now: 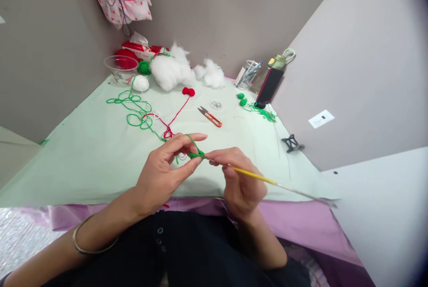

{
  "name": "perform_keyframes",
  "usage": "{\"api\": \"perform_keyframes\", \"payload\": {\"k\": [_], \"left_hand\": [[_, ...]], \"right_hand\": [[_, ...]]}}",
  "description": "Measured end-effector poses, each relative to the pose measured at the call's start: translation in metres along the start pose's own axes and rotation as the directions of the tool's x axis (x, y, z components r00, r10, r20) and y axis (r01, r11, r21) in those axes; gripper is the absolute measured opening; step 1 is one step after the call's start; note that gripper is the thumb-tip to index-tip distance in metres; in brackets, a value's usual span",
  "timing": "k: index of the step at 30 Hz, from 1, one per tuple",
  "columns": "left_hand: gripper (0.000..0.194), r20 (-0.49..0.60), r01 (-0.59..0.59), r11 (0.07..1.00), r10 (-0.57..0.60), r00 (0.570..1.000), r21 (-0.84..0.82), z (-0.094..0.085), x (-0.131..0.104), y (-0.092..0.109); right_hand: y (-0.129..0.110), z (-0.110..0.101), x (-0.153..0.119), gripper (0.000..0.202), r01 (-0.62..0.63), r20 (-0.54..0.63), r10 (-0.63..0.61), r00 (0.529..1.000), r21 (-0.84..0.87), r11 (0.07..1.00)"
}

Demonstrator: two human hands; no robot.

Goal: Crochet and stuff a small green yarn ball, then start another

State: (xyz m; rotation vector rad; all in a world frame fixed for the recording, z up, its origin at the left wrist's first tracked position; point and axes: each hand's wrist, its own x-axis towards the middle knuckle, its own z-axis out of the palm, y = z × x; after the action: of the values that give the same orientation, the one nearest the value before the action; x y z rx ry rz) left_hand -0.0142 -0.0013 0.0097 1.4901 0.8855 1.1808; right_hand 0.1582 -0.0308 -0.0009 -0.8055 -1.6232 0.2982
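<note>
Over cloth (110,157), left fingers (182,140) pinch looped green yarn (195,155), right fingers (221,155) a slender rod (254,176)

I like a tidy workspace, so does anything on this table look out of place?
Mostly the green yarn, sprawled in loose loops at the left, and the red yarn bunched up just beyond the left hand. Both look messy beside the neat white ball. I see nothing spilled or damaged.

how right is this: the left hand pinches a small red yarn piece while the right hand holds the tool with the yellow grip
One thing is off: the small yarn piece pinched by the left hand is green, not red, as the head view shows. The right hand does hold the tool with the yellow grip.
</note>
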Motion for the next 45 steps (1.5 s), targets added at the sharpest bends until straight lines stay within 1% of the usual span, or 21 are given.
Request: {"api": "perform_keyframes", "payload": {"k": [3,5,7,9,11,13,14,16,17,19,22,24,26,27,29,31,32,35,37,39,45], "left_hand": [[0.029,-0.027,-0.052,0.997,0.054,0.998,0.061,0.002,-0.003,-0.002],[0.035,-0.038,-0.042,0.999,0.043,0.998,0.017,0.003,-0.004,-0.002],[0.041,-0.006,0.036,0.99,-0.038,0.999,-0.136,0.005,-0.005,-0.001],[0.046,0.106,0.204,0.916,-0.178,0.978,-0.345,0.005,-0.003,0.0],[0.047,0.249,0.386,0.784,-0.299,0.921,-0.486,0.004,0.001,0.001],[0.042,0.313,0.473,0.695,-0.356,0.881,-0.542,0.002,0.005,0.002],[0.039,0.308,0.471,0.687,-0.356,0.882,-0.554,0.001,0.006,0.003],[0.037,0.261,0.408,0.728,-0.315,0.913,-0.55,0.0,0.007,0.004],[0.037,0.239,0.367,0.763,-0.281,0.93,-0.531,0.0,0.007,0.004],[0.039,0.203,0.292,0.826,-0.219,0.954,-0.482,0.002,0.005,0.003],[0.038,0.146,0.228,0.871,-0.182,0.972,-0.436,0.006,0.003,0.001],[0.041,0.11,0.223,0.86,-0.194,0.975,-0.459,0.009,0.002,0.0],[0.044,0.127,0.274,0.8,-0.245,0.961,-0.534,0.01,0.003,-0.001],[0.044,0.168,0.33,0.75,-0.286,0.943,-0.573,0.01,0.004,-0.001],[0.039,0.261,0.44,0.644,-0.358,0.896,-0.626,0.009,0.007,-0.001],[0.032,0.304,0.491,0.585,-0.392,0.868,-0.646,0.006,0.009,-0.001],[0.03,0.296,0.485,0.583,-0.393,0.871,-0.652,0.005,0.01,-0.002],[0.03,0.233,0.411,0.673,-0.342,0.91,-0.615,0.004,0.008,-0.003],[0.031,0.218,0.349,0.767,-0.273,0.937,-0.539,0.005,0.006,-0.004],[0.032,0.242,0.304,0.835,-0.212,0.947,-0.459,0.006,0.003,-0.004],[0.037,0.212,0.243,0.904,-0.175,0.961,-0.352,0.0,0.003,-0.003]], "right_hand": [[0.004,0.002,-0.004,0.029,0.161,0.056,-0.155,0.986,-0.142,0.977],[0.007,0.003,-0.007,0.035,0.227,0.084,-0.212,0.974,-0.238,0.944],[0.01,0.005,-0.011,0.043,0.253,0.089,-0.237,0.967,-0.334,0.908],[0.012,0.005,-0.013,0.046,0.247,0.064,-0.241,0.968,-0.379,0.892],[0.011,0.005,-0.011,0.04,0.198,-0.004,-0.209,0.978,-0.31,0.93],[0.009,0.005,-0.006,0.029,0.088,-0.104,-0.102,0.989,-0.127,0.988],[0.007,0.005,-0.003,0.025,0.014,-0.15,-0.015,0.989,-0.011,1.0],[0.005,0.006,0.002,0.023,-0.124,-0.18,0.161,0.97,0.202,0.972],[0.004,0.006,0.004,0.022,-0.171,-0.167,0.219,0.961,0.261,0.95],[0.003,0.008,0.006,0.02,-0.214,-0.119,0.253,0.96,0.266,0.94],[0.005,0.013,0.002,0.019,-0.155,-0.099,0.167,0.981,0.121,0.98],[0.007,0.015,-0.002,0.022,-0.044,-0.104,0.039,0.994,-0.042,0.998],[0.009,0.017,-0.006,0.03,0.123,-0.1,-0.149,0.984,-0.233,0.965],[0.01,0.017,-0.007,0.033,0.188,-0.096,-0.224,0.97,-0.294,0.937],[0.01,0.016,-0.007,0.034,0.207,-0.121,-0.249,0.961,-0.286,0.936],[0.009,0.013,-0.004,0.029,0.095,-0.188,-0.117,0.975,-0.124,0.988],[0.008,0.012,-0.002,0.026,0.016,-0.214,-0.018,0.977,-0.011,1.0],[0.006,0.011,0.002,0.02,-0.149,-0.178,0.2,0.963,0.268,0.952],[0.006,0.011,0.002,0.017,-0.214,-0.103,0.258,0.961,0.32,0.923],[0.008,0.011,0.001,0.016,-0.257,-0.08,0.299,0.951,0.335,0.906],[0.012,0.005,0.003,0.016,-0.367,-0.043,0.453,0.89,0.52,0.771]]}}
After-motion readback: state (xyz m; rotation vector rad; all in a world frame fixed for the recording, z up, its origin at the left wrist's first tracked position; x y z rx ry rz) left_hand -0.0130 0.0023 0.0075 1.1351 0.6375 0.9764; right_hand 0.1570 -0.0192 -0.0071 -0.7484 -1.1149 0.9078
